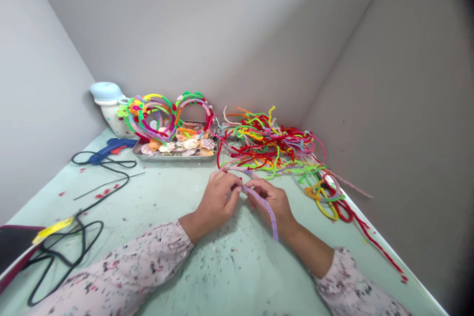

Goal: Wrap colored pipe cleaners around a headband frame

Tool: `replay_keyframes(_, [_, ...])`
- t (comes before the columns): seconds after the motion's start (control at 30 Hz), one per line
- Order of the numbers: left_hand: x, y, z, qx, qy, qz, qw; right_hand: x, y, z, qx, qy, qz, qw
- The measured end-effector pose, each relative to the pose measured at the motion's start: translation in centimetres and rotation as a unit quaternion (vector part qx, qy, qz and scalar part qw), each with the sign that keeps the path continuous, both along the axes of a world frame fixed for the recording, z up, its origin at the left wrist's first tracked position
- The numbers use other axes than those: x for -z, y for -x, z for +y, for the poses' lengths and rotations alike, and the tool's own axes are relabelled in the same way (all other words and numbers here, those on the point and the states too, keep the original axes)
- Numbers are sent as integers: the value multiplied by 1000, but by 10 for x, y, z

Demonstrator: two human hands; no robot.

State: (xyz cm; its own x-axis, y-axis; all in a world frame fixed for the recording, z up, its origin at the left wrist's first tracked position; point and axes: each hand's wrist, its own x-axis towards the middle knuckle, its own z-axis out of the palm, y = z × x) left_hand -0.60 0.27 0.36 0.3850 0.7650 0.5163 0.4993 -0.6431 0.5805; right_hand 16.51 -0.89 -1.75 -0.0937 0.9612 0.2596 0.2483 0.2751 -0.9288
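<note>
Both hands meet over the middle of the table, closed around a lilac pipe cleaner (267, 207) whose loose end curves down in front of my right hand. My left hand (219, 198) pinches it between thumb and fingertips. My right hand (272, 203) grips it close beside the left, fingers curled. A pale pink fuzzy curve (231, 162) shows just behind the hands; whether it joins the held piece I cannot tell. Beyond them lies a tangled heap of colourful pipe cleaners (266, 140).
A metal tray (174, 158) holds seashells (188, 144), with fuzzy wrapped headbands (151, 113) standing on it. At the left are a blue glue gun (107, 150), a black cord (83, 227) and a white bottle with a blue lid (107, 91). Grey walls enclose the table (237, 276).
</note>
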Motion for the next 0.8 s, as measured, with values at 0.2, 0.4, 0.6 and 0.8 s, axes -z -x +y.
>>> replay_keyframes(0.2, [-1,0,1,9,-8,11,1000,-1,1,-1,-6,12,0,1000])
replay_keyframes(0.4, [-1,0,2,12,-11,14,1000,-1,1,-1,-16,42,18,999])
replay_keyframes(0.6, [1,0,1,-3,-5,6,1000,-1,1,2,-26,77,49,995])
replay_keyframes(0.8, [0,0,2,2,-8,10,1000,-4,2,0,-26,68,39,997])
